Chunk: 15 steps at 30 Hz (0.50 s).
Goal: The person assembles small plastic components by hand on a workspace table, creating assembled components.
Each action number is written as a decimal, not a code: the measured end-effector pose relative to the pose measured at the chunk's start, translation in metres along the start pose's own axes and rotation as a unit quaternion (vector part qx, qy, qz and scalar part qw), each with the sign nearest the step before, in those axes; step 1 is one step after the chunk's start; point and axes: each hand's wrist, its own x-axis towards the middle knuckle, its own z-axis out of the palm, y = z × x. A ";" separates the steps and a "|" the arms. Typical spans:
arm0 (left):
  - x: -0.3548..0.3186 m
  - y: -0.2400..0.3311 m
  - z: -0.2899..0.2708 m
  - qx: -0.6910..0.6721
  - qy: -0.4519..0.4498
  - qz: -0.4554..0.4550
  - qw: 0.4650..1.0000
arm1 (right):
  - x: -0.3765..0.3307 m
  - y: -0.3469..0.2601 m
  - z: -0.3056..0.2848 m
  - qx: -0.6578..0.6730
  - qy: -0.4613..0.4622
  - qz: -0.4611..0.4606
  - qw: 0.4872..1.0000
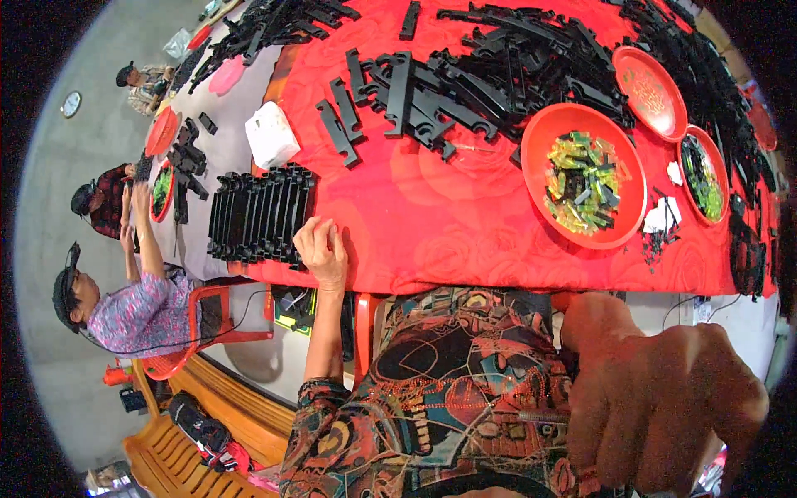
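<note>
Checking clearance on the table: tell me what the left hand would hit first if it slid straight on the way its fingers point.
Probably the row of stacked black plastic strips: the left hand rests beside it, fingers pointing up-left toward its near end.

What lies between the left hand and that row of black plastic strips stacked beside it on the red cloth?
Nothing visible. The left hand rests on the red tablecloth right beside the row of black plastic strips, its fingers at the row's near end.

We count four red plates (583,124) on the red side of the table, one white box (271,134), and three other people (133,303).
</note>
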 end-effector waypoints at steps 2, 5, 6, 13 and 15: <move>-0.003 0.002 0.000 -0.003 0.010 -0.004 1.000 | -0.009 -0.006 0.002 0.007 -0.004 -0.004 1.000; -0.001 0.005 0.002 -0.006 0.008 -0.008 1.000 | 0.002 -0.007 -0.010 0.022 -0.020 -0.017 0.999; -0.001 0.004 0.002 -0.009 0.006 -0.010 1.000 | -0.003 -0.010 -0.010 0.027 -0.027 -0.018 0.999; -0.004 0.003 0.001 -0.011 0.011 -0.013 1.000 | -0.006 -0.019 -0.011 0.049 -0.065 -0.039 0.996; -0.004 0.002 0.001 -0.013 0.012 -0.013 1.000 | 0.001 -0.004 -0.012 0.054 -0.075 -0.044 0.995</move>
